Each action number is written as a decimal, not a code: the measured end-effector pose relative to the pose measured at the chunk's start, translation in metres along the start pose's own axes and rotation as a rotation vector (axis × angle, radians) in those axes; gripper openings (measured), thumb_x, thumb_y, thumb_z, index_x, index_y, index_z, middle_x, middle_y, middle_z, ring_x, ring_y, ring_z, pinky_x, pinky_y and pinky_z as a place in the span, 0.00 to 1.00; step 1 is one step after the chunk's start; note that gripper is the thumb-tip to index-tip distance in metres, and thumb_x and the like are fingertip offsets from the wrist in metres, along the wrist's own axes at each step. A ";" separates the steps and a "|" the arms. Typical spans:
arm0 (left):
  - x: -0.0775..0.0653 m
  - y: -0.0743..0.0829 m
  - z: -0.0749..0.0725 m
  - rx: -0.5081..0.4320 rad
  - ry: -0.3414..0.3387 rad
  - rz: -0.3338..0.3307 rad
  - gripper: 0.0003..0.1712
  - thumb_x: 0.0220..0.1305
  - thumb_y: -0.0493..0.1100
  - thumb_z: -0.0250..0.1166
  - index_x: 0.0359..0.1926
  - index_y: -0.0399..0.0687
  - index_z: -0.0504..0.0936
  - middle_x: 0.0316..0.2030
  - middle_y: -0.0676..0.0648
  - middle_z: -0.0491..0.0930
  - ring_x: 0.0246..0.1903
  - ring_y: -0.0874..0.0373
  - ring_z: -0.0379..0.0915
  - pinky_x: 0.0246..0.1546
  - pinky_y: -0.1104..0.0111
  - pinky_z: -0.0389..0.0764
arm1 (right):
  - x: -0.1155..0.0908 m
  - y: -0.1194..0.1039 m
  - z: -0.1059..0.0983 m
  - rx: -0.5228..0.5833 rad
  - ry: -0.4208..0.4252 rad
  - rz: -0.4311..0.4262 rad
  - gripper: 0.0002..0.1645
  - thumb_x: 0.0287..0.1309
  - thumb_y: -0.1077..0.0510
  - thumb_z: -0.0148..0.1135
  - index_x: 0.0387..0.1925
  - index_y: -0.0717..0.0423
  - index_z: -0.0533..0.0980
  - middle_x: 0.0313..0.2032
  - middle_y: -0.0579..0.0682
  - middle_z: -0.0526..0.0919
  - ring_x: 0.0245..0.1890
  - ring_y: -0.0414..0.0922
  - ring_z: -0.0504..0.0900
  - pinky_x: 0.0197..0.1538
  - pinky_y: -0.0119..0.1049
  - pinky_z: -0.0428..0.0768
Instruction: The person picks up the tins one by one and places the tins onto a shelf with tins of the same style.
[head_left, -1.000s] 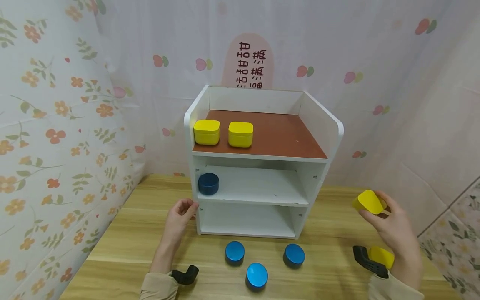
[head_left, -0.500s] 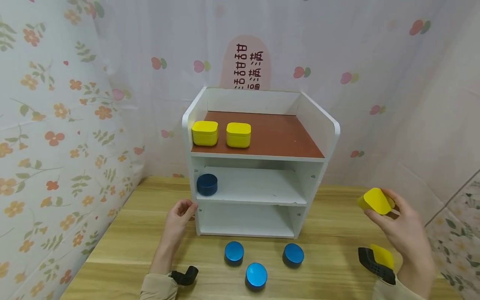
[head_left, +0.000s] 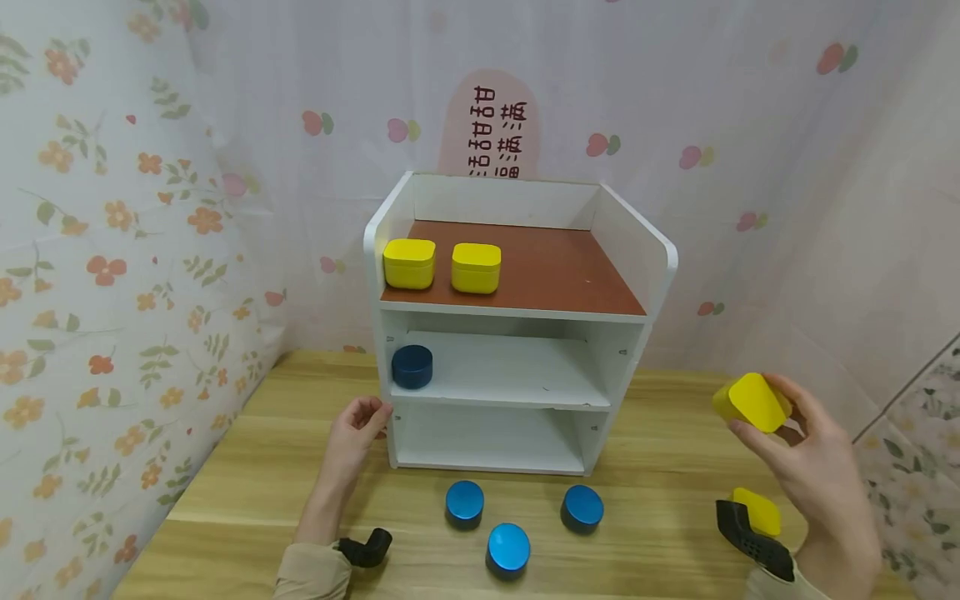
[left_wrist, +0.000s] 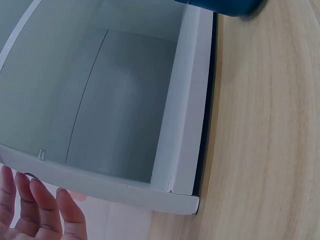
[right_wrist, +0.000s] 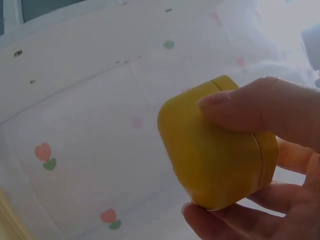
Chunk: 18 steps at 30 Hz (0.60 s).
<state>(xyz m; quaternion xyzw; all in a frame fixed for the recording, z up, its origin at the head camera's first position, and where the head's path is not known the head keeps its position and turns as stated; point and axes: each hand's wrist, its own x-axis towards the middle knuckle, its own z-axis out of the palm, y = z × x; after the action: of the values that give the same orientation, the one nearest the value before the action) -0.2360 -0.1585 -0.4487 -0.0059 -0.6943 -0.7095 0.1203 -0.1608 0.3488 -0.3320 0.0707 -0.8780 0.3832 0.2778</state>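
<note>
My right hand (head_left: 810, 458) holds a yellow rounded-square lidded box (head_left: 752, 402) above the table at the right. In the right wrist view the thumb lies across the box (right_wrist: 215, 155), fingers beneath it, and the lid seam shows. At the left, my left hand (head_left: 352, 442) is beside the white shelf unit (head_left: 626, 367). Its fingertips (left_wrist: 45, 195) are at the outer face of the side panel in the left wrist view. Two similar yellow boxes, one on the left (head_left: 409, 265) and another (head_left: 476, 269) beside it, stand on the brown top. A dark blue round tin (head_left: 412, 367) sits on the middle shelf.
On the wooden table (head_left: 240, 500) before the unit stand three blue round tins: one at left (head_left: 464, 505), one in front (head_left: 507, 552) and one at right (head_left: 582, 509). Another yellow box (head_left: 759, 510) lies near my right wrist. Patterned curtains (head_left: 322, 233) hang behind and beside.
My right hand has shifted slightly right with the yellow box, which is turned a little in the grip. The left hand stays beside the shelf unit. The head view has shifted slightly.
</note>
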 end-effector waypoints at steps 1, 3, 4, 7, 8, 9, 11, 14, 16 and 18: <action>0.000 0.000 0.000 0.000 0.000 -0.001 0.16 0.68 0.43 0.64 0.44 0.34 0.73 0.37 0.47 0.74 0.36 0.58 0.71 0.39 0.67 0.77 | 0.000 -0.002 0.001 0.012 0.007 -0.012 0.45 0.58 0.66 0.68 0.73 0.52 0.58 0.66 0.59 0.63 0.47 0.23 0.69 0.45 0.13 0.70; 0.001 0.000 -0.001 -0.001 -0.001 -0.004 0.16 0.68 0.44 0.64 0.45 0.34 0.73 0.37 0.47 0.74 0.36 0.58 0.71 0.40 0.67 0.77 | 0.001 -0.005 0.004 0.047 0.021 -0.048 0.45 0.56 0.70 0.68 0.72 0.55 0.60 0.64 0.54 0.65 0.50 0.27 0.70 0.47 0.14 0.70; 0.001 0.000 -0.001 -0.001 -0.003 -0.004 0.16 0.68 0.44 0.64 0.45 0.34 0.72 0.37 0.47 0.74 0.37 0.58 0.71 0.40 0.66 0.77 | 0.001 -0.007 0.005 0.071 0.027 -0.068 0.44 0.55 0.72 0.67 0.71 0.56 0.60 0.63 0.52 0.65 0.51 0.29 0.70 0.48 0.14 0.70; 0.002 0.000 0.000 0.007 -0.005 -0.002 0.16 0.69 0.44 0.63 0.45 0.34 0.72 0.38 0.46 0.73 0.37 0.58 0.71 0.41 0.65 0.77 | 0.003 -0.012 0.008 0.244 0.021 -0.134 0.44 0.51 0.81 0.63 0.69 0.63 0.62 0.62 0.51 0.67 0.55 0.36 0.71 0.51 0.18 0.71; 0.002 0.000 0.000 0.005 -0.005 -0.001 0.16 0.69 0.44 0.64 0.45 0.34 0.72 0.38 0.46 0.73 0.37 0.58 0.71 0.41 0.66 0.77 | 0.003 -0.014 0.009 0.315 0.012 -0.156 0.44 0.49 0.83 0.62 0.68 0.65 0.62 0.61 0.52 0.68 0.55 0.38 0.72 0.52 0.20 0.72; 0.002 -0.001 0.000 0.003 -0.001 -0.002 0.16 0.68 0.43 0.64 0.45 0.34 0.72 0.37 0.47 0.73 0.37 0.58 0.71 0.41 0.66 0.77 | 0.004 -0.016 0.011 0.393 -0.001 -0.178 0.44 0.48 0.86 0.60 0.67 0.68 0.62 0.61 0.53 0.68 0.56 0.40 0.72 0.53 0.21 0.72; 0.001 -0.001 0.000 0.004 0.001 -0.003 0.16 0.68 0.43 0.64 0.45 0.34 0.72 0.37 0.47 0.73 0.37 0.59 0.71 0.40 0.66 0.77 | 0.005 -0.020 0.013 0.539 -0.029 -0.213 0.44 0.45 0.89 0.57 0.66 0.72 0.61 0.60 0.57 0.69 0.56 0.43 0.72 0.53 0.24 0.73; 0.001 -0.001 0.000 0.001 0.009 -0.006 0.15 0.68 0.43 0.64 0.45 0.34 0.72 0.37 0.48 0.74 0.37 0.59 0.71 0.40 0.67 0.77 | 0.006 -0.027 0.016 0.633 -0.068 -0.250 0.43 0.44 0.91 0.55 0.66 0.75 0.60 0.60 0.58 0.69 0.55 0.45 0.72 0.53 0.26 0.74; 0.000 0.000 0.000 0.006 0.008 -0.005 0.15 0.68 0.43 0.64 0.44 0.34 0.72 0.37 0.48 0.74 0.37 0.59 0.71 0.40 0.67 0.77 | 0.006 -0.031 0.017 0.643 -0.085 -0.260 0.44 0.44 0.91 0.55 0.66 0.75 0.59 0.60 0.59 0.69 0.55 0.45 0.73 0.53 0.26 0.74; 0.000 0.000 0.001 0.011 0.009 -0.005 0.15 0.68 0.43 0.64 0.44 0.34 0.72 0.37 0.48 0.74 0.37 0.59 0.71 0.40 0.66 0.78 | 0.005 -0.036 0.017 0.616 -0.090 -0.263 0.44 0.44 0.90 0.56 0.66 0.73 0.60 0.60 0.59 0.69 0.54 0.45 0.73 0.53 0.26 0.74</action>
<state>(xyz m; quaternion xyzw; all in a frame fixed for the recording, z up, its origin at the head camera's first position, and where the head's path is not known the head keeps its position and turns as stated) -0.2363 -0.1579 -0.4484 -0.0004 -0.6976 -0.7061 0.1217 -0.1604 0.3120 -0.3162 0.2809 -0.7157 0.5879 0.2516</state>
